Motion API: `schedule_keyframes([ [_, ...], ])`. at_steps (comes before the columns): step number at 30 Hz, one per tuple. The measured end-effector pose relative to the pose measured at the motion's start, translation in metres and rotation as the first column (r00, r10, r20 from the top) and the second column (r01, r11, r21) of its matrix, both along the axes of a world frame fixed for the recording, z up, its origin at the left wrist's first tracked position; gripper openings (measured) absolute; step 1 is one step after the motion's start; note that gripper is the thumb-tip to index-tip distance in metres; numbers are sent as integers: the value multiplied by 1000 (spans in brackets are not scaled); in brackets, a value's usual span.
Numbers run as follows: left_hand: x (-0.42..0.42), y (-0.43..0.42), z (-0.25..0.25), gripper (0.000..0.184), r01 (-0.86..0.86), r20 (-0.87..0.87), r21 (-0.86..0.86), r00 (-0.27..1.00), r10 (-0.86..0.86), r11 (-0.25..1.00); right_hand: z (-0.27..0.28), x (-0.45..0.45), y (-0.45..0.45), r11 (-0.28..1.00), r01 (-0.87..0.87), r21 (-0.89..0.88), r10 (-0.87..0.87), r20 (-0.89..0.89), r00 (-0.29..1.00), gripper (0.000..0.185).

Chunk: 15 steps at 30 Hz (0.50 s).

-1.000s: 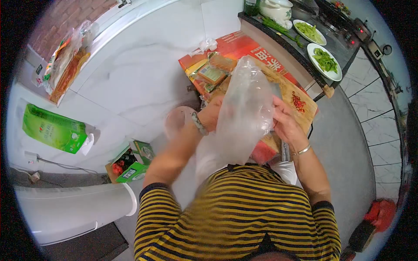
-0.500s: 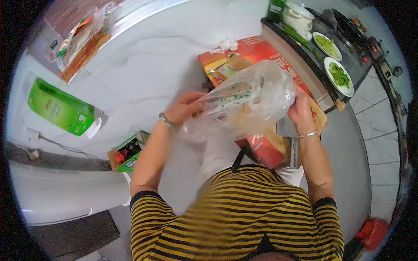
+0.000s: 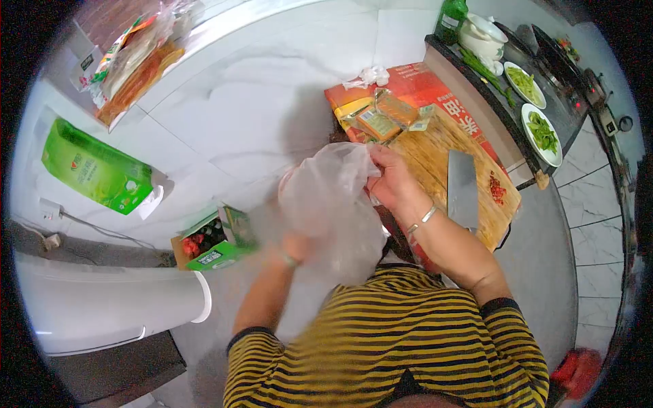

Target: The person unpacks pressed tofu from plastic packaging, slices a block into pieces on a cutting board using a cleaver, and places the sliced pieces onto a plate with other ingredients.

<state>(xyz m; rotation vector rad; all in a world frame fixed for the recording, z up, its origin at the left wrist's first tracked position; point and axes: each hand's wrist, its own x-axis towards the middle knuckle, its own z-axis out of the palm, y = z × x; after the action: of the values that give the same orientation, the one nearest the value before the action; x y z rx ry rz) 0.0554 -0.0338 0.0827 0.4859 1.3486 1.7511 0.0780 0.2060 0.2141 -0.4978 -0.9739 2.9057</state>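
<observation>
A clear plastic bag point(image 3: 333, 211) hangs bunched in front of my body, left of the cutting board. My right hand point(image 3: 391, 178) pinches the bag's upper right edge. My left hand point(image 3: 296, 246) is at the bag's lower left side, blurred and partly behind the film, so its fingers cannot be made out. On the wooden cutting board point(image 3: 435, 146) lie a cleaver point(image 3: 462, 189) and a small pile of chopped red pieces point(image 3: 498, 188). Two packaged brown blocks point(image 3: 378, 124) rest at the board's far left corner, over a red carton point(image 3: 415, 76).
Two plates of cut greens, one nearer point(image 3: 542, 132) and one farther point(image 3: 524, 85), stand on the dark counter point(image 3: 490, 92) with a white pot point(image 3: 483, 39). A green box point(image 3: 216, 239) and a white rounded bin-like object point(image 3: 115, 306) are at left. A green pouch point(image 3: 95, 166) hangs on the wall.
The bag has moved left, off the board, and is bunched instead of spread. My right hand has moved left with it, and my left hand has dropped lower. The cleaver is uncovered.
</observation>
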Motion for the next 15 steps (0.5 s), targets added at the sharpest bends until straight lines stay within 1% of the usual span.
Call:
schedule_keyframes([
  [2,30,0,-18,93,-16,104,40,994,12,999,-14,-1,2,1000,10,14,-11,50,999,23],
  [3,42,6,-7,97,2,118,107,993,-15,994,-18,0,2,1000,11,24,-13,78,997,21],
  [4,52,14,14,101,25,135,188,990,-51,982,-16,1,-1,999,26,29,-29,87,996,20],
  [5,59,27,47,98,43,137,278,987,-84,960,-12,0,-8,999,42,35,-45,93,995,19],
  [6,58,33,49,94,19,43,149,999,-26,989,-9,-1,-12,998,59,38,-62,98,993,18],
  [7,57,37,51,89,-17,-60,19,998,18,1000,-11,-4,-13,998,50,23,-50,26,998,19],
  [9,45,33,19,75,-185,-57,-42,982,183,982,-16,-13,-11,1000,24,-7,-24,-122,992,21],
  [10,24,20,-43,66,-306,63,9,950,305,952,-15,-18,-8,999,48,14,-45,-134,990,22],
  [11,10,4,-76,57,-428,190,44,891,413,903,-13,-24,-4,997,70,36,-64,-145,987,24],
  [12,-8,-10,-67,44,-398,-102,-53,914,392,916,-13,-28,-1,995,87,57,-78,-153,985,26],
  [13,-20,-17,-44,36,-432,-376,-92,849,371,897,-5,-26,4,989,20,143,-5,-106,994,24],
  [14,-32,-24,-21,30,-504,-619,-127,713,329,854,7,-21,13,973,-56,223,70,-55,996,22],
  [15,-39,-32,5,30,-520,-609,-128,713,347,845,13,-18,17,945,-139,297,145,-1,989,21],
])
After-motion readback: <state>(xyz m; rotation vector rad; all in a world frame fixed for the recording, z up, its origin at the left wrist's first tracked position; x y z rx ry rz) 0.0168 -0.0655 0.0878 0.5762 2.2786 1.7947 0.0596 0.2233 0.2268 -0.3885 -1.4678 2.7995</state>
